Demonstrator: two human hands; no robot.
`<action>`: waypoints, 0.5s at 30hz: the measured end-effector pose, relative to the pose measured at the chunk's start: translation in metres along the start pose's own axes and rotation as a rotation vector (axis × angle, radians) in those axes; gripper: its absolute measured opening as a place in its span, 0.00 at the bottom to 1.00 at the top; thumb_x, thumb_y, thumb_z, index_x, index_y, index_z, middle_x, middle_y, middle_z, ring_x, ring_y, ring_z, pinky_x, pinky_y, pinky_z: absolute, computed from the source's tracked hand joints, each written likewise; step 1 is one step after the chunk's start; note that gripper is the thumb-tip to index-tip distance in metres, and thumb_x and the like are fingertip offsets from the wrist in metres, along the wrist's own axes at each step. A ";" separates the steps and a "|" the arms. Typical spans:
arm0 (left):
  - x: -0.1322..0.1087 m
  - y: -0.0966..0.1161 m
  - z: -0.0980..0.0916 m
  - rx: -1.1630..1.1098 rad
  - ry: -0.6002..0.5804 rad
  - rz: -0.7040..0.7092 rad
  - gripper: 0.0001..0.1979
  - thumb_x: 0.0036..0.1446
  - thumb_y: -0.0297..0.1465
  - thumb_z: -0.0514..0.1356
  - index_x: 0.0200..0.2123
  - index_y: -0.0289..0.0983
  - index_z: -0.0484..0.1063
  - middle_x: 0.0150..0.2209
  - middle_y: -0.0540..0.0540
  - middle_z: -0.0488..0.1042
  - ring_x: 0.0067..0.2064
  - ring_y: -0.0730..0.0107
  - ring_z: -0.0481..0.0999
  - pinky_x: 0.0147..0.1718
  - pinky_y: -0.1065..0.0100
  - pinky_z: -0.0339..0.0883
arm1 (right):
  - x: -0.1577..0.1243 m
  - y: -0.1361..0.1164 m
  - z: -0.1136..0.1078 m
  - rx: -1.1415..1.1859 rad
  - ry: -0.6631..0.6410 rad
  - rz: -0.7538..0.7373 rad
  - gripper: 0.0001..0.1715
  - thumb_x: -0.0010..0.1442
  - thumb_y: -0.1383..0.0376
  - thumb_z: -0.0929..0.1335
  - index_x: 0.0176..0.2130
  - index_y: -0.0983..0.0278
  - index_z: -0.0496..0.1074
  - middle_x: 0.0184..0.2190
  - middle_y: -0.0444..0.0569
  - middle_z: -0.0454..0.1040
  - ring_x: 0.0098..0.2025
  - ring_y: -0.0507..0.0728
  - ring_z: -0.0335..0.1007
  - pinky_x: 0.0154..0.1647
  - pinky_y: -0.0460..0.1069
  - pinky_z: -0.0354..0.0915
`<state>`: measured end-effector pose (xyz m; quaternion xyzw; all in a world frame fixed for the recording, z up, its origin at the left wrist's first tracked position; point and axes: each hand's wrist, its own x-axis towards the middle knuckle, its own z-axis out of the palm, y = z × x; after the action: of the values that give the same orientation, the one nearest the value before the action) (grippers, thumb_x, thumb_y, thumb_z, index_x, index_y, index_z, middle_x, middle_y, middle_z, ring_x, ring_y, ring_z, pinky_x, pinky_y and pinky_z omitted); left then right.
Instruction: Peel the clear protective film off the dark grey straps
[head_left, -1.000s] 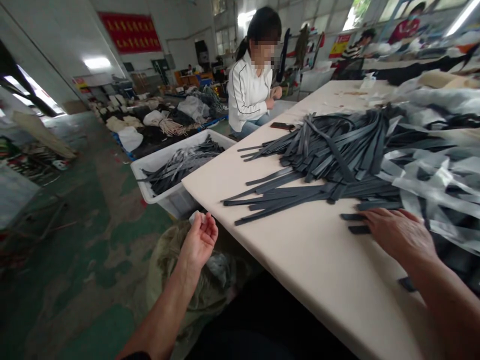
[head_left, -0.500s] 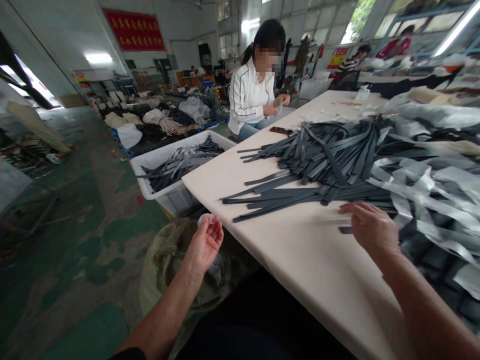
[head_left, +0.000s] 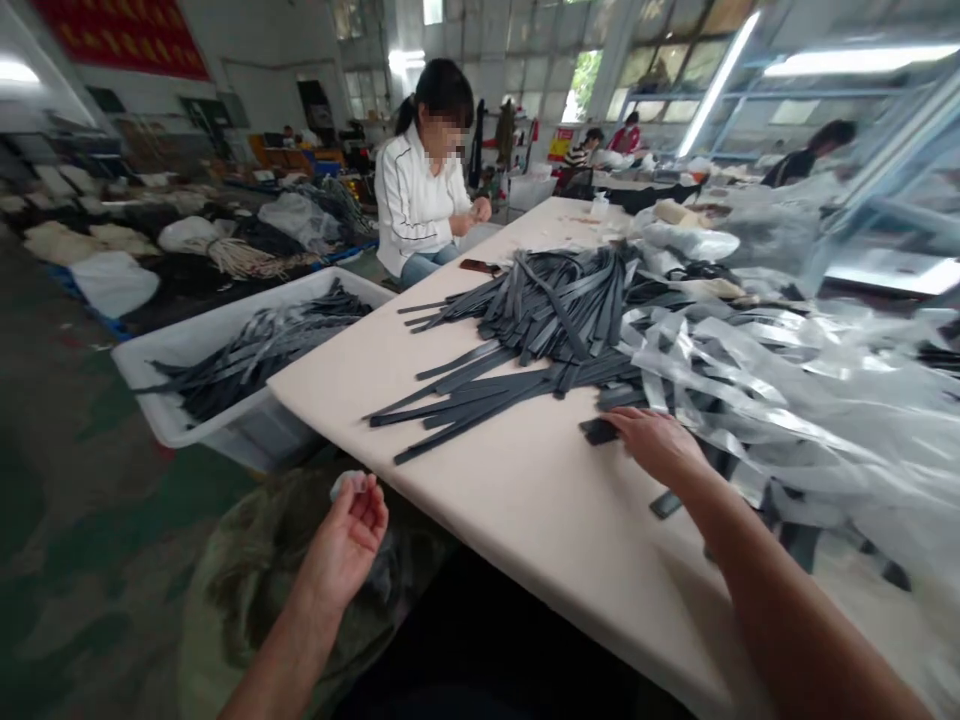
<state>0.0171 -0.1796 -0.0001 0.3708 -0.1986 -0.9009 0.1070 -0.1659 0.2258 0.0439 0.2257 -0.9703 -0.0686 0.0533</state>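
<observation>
R fingers (head_left: 630, 418) on dk strip (head_left: 595, 432), grip unclear; long axis approx. crosswise, end left.

Taking the heap of flat straps (head_left: 540, 320) on the table (head_left: 487, 510) as the dial's centre, the tub (head_left: 262, 440) stands at nine o'clock (more straps (head_left: 255, 350) lie inside it). Between ten and eleven come the phone (head_left: 480, 266), then a seated co-worker (head_left: 420, 190) past the table's edge. A bottle (head_left: 599, 206) stands toward one; plastic strips (head_left: 720, 390) overlie straps around four. The right hand (head_left: 656, 445) rests at five on strap ends (head_left: 596, 432); between seven and eight, off the table, the left hand (head_left: 349, 540) pinches a scrap (head_left: 346, 486) over a sack (head_left: 202, 610).
</observation>
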 end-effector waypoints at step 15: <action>0.011 0.003 -0.002 -0.056 0.047 0.047 0.06 0.63 0.28 0.59 0.34 0.33 0.74 0.33 0.46 0.79 0.29 0.75 0.79 0.27 0.74 0.73 | 0.028 0.056 0.030 0.112 -0.138 -0.032 0.19 0.49 0.65 0.70 0.42 0.57 0.81 0.43 0.60 0.79 0.39 0.63 0.77 0.34 0.54 0.67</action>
<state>0.0115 -0.1868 -0.0069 0.3840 -0.1793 -0.8943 0.1432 -0.2191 0.2664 0.0255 0.2387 -0.9702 -0.0304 -0.0276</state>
